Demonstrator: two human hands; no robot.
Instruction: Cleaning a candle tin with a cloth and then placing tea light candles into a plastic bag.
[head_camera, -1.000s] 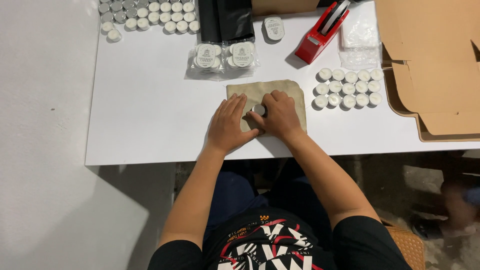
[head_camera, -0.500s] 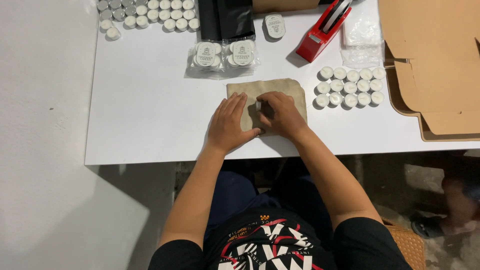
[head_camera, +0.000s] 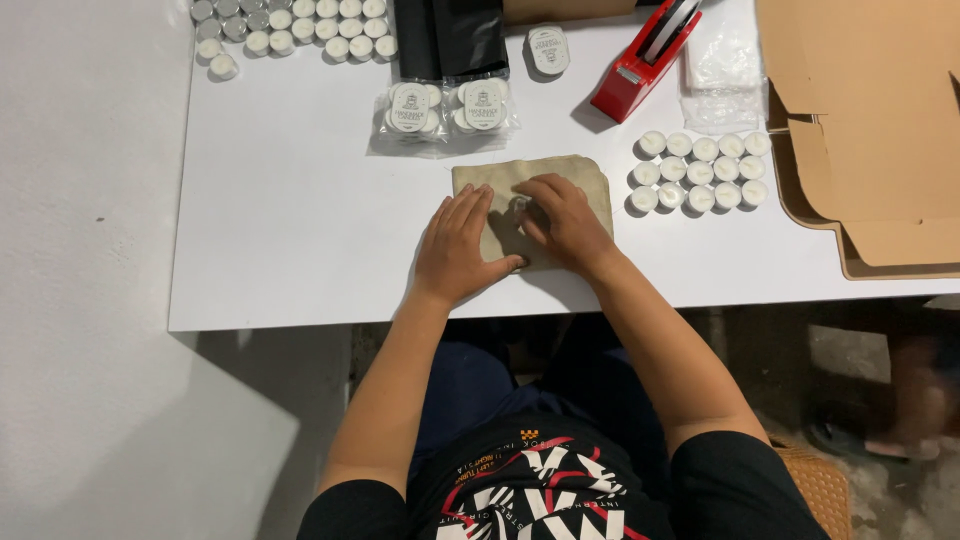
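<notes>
**White table, pretty loaded up**

White table (head_camera: 300, 230) with a beige cloth (head_camera: 590, 180) lying at center. Tealights (head_camera: 700, 172) sit in neat rows right of it, and more tealights (head_camera: 290, 25) fill the upper left. Two bagged candle packs (head_camera: 445, 110), a red tape dispenser (head_camera: 645, 60) and flat cardboard (head_camera: 870, 130) line the top and right.

Red tape dispenser (head_camera: 643, 58), flat cardboard box (head_camera: 868, 120)

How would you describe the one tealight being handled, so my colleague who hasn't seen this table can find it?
On the white table, find the beige cloth at the front middle, below two clear bagged packs. The tealight sits on that cloth under the right hand, beside the flat left hand. Unlike the tealights in rows, it is alone on fabric.
</notes>
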